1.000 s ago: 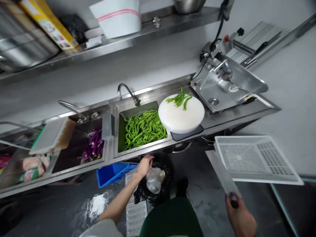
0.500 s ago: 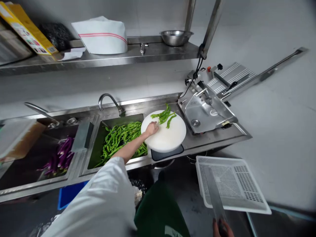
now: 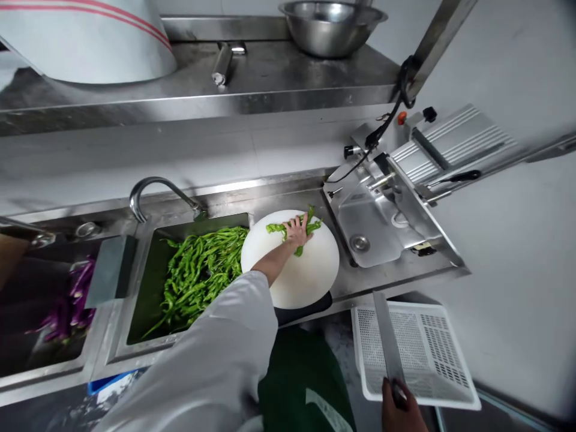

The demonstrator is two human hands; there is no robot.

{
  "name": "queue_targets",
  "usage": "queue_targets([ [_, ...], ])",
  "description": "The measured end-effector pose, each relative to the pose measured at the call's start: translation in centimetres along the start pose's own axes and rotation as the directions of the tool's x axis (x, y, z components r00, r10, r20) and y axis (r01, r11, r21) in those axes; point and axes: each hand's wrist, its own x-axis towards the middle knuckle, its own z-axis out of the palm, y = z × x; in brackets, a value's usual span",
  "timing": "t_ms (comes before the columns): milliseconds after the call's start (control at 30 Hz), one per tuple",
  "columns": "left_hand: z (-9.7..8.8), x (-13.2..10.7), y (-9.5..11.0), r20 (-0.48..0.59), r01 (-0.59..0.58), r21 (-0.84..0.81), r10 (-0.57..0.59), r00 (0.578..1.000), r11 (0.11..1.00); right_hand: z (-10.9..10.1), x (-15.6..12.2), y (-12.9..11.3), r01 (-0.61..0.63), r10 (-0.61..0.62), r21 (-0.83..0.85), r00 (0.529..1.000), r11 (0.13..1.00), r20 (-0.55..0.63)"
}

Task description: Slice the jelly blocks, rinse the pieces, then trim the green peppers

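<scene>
My left hand [image 3: 297,230] reaches across a round white cutting board [image 3: 300,277] and lies on a few green peppers [image 3: 279,228] at its far edge, fingers curled over them. My right hand [image 3: 400,409] is low at the bottom right, closed around the dark handle of a cleaver [image 3: 386,342] whose blade points up over a white perforated basket [image 3: 417,351]. A heap of green peppers [image 3: 198,270] fills the sink [image 3: 143,269] just left of the board.
A steel meat slicer [image 3: 396,198] stands right of the board. A tap [image 3: 155,187] arches over the sink. Purple vegetables [image 3: 63,306] lie in the left sink. A shelf above carries a steel bowl [image 3: 330,21] and a white striped cloth [image 3: 85,39]. A blue crate [image 3: 108,384] sits below.
My left hand rose from the bin bag under the counter to the board, then slid onto the peppers there. The view came closer. The cleaver stayed low on the right.
</scene>
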Motion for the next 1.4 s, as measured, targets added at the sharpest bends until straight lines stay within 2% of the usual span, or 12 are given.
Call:
queue_targets([
  [167,-1.1,-2.6,-2.3,-0.034,0.289,0.172,-0.288,0.957,0.942,-1.0,3.7,-7.5,0.211,-0.208,-0.045,0.976,0.976,0.062],
  [300,-2.0,-6.2,-3.1,-0.087,0.55,0.186,-0.544,0.835,0.814,-0.8,7.2,-12.9,0.393,-0.394,0.029,0.913,0.919,0.105],
  [400,-2.1,-8.5,-2.6,-0.099,0.706,0.142,-0.7,0.707,0.693,-0.3,10.2,-16.4,0.535,-0.544,0.096,0.824,0.839,0.158],
  [467,-2.6,-9.3,-2.4,-0.038,0.779,0.086,-0.779,0.626,0.621,0.0,12.2,-18.6,0.619,-0.634,0.142,0.746,0.773,0.202],
  [533,-3.6,-10.1,-2.8,0.037,0.806,0.009,-0.806,0.591,0.592,0.0,14.0,-20.5,0.687,-0.707,0.176,0.659,0.705,0.256],
  [600,-4.8,-11.4,-3.7,0.068,0.797,-0.05,-0.794,0.605,0.603,0.0,15.7,-22.1,0.741,-0.756,0.188,0.581,0.645,0.303],
  [700,-5.7,-14.5,-4.9,0.013,0.701,-0.026,-0.701,0.713,0.712,0.2,17.8,-23.6,0.784,-0.787,0.183,0.516,0.593,0.337],
  [800,-4.5,-17.2,-4.7,-0.023,0.589,0.1,-0.59,0.807,0.802,0.6,19.1,-24.1,0.794,-0.792,0.184,0.494,0.579,0.358],
  [933,-2.1,-17.0,-3.8,0.011,0.536,0.179,-0.547,0.837,0.825,1.2,19.8,-24.2,0.804,-0.792,0.185,0.465,0.565,0.397],
  [1167,-1.4,-12.3,-3.9,0.191,0.517,-0.031,-0.503,0.843,0.855,2.0,18.3,-24.5,0.819,-0.784,0.128,0.473,0.56,0.402],
  [1300,-2.3,-15.5,-4.9,0.317,0.392,-0.132,-0.335,0.887,0.911,3.0,16.8,-24.1,0.755,-0.748,0.174,0.534,0.632,0.395],
  [1400,-4.8,-18.0,-7.2,0.357,0.118,-0.075,-0.084,0.93,0.99,3.9,15.8,-23.7,0.745,-0.75,0.186,0.557,0.641,0.356],
])
